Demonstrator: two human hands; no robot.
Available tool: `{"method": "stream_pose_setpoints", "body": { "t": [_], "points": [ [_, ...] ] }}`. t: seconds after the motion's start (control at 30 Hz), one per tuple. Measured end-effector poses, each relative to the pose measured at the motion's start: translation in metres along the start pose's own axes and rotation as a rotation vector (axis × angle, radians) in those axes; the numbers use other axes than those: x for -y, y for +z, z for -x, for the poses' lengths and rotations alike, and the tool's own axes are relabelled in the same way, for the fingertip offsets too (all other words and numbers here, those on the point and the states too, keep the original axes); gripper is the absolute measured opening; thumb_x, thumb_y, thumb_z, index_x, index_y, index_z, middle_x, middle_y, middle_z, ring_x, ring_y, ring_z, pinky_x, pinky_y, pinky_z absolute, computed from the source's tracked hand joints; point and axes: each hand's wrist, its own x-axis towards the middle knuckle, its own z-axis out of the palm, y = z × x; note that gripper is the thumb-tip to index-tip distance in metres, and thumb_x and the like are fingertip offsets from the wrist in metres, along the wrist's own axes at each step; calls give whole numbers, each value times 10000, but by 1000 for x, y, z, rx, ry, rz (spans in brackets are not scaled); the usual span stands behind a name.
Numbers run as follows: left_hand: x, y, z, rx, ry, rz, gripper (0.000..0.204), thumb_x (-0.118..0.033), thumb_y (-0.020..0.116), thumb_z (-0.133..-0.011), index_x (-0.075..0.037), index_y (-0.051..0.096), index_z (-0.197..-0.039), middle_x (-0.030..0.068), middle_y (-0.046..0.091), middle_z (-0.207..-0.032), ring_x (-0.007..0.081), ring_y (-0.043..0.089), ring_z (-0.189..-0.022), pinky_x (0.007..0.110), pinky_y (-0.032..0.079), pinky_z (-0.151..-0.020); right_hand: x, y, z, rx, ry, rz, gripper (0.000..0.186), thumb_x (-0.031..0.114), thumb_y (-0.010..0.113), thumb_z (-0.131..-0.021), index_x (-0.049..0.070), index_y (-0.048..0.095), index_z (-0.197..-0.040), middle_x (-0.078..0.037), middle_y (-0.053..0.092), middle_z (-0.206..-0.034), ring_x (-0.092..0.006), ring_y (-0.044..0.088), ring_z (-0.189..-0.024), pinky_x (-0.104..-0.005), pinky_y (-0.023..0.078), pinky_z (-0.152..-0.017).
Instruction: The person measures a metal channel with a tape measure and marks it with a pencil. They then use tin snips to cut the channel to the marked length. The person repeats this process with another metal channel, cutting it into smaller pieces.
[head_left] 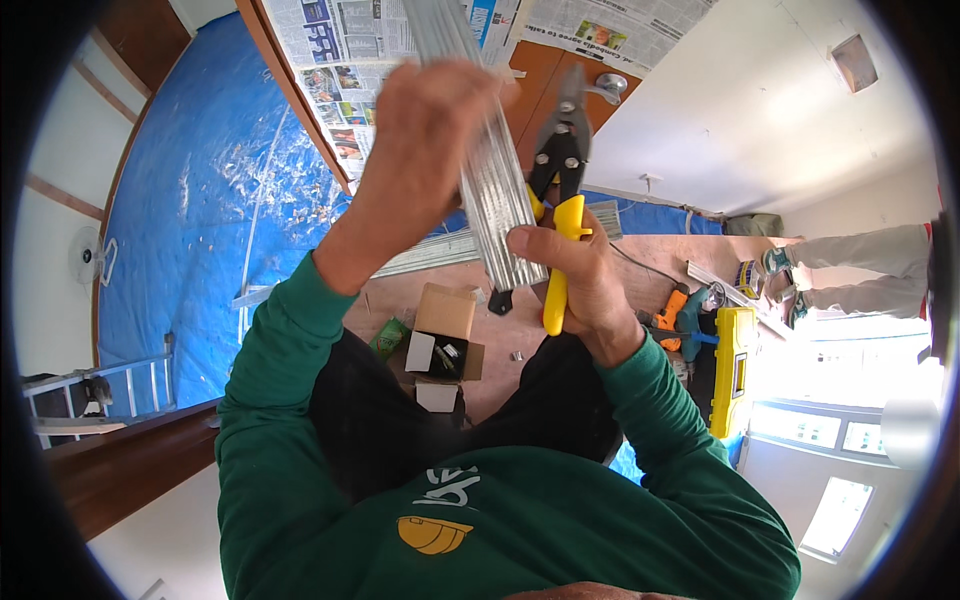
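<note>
A long ribbed galvanized metal channel (497, 205) slants up and away in front of me. Curled over its upper part is my left hand (432, 125), closed on the metal and smeared by motion. My right hand (592, 280) is closed round the yellow handles of a pair of tin snips (565, 150), with the blades pointing up and away beside the channel. The right thumb lies against the channel's near end. Most of the right fingers are hidden behind the handles.
An open cardboard box (445, 315) sits on the floor between my legs. Orange power tool (670, 310), yellow case (735, 370) and another person's legs (860, 265) are to the right. Newspaper covers a door (560, 85) ahead. Blue sheeting (200, 200) and a ladder (115, 385) stand left.
</note>
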Motion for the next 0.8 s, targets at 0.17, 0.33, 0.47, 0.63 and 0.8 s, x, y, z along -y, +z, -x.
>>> {"method": "stream_pose_setpoints", "body": {
  "t": [0.17, 0.33, 0.47, 0.63, 0.8],
  "points": [
    [10, 6, 5, 29, -1181, 1163, 770, -271, 729, -1086, -11, 322, -1685, 204, 633, -1446, 345, 702, -1275, 458, 586, -1102, -17, 3, -14, -17, -191, 89, 599, 3, 804, -909, 39, 564, -1457, -43, 656, -1191, -140, 640, -1060, -328, 527, -944],
    [-12, 29, 7, 5, -1079, 1264, 658, -410, 749, -1056, 28, 503, -1480, 156, 735, -1181, 221, 768, -996, 379, 638, -890, -23, -1, -8, 118, -145, 454, 635, 75, 819, -964, 25, 510, -1517, -64, 646, -1277, -165, 621, -1180, -363, 520, -1023],
    [16, 22, 20, 173, -1089, 1174, 701, -479, 828, -966, 45, 616, -1381, 98, 730, -984, 152, 742, -763, 300, 613, -704, -24, -10, 1, 358, -221, 848, 757, 138, 832, -947, -10, 448, -1582, -204, 633, -1338, -340, 631, -1239, -445, 505, -1067],
    [59, 7, 29, 245, -1012, 1105, 782, -548, 777, -982, 35, 615, -1478, 96, 742, -1066, 107, 734, -796, 264, 618, -662, -28, -17, 8, 566, -136, 1126, 845, 101, 797, -870, -26, 407, -1608, -304, 573, -1425, -545, 559, -1334, -511, 464, -1152],
    [61, 3, 28, 213, -981, 1238, 798, -551, 791, -967, 50, 631, -1467, 107, 756, -1009, 86, 722, -705, 228, 603, -599, -29, -20, 7, 506, -19, 1086, 900, 171, 814, -834, -30, 435, -1625, -266, 642, -1421, -415, 605, -1340, -469, 419, -1203]
  ]
}}
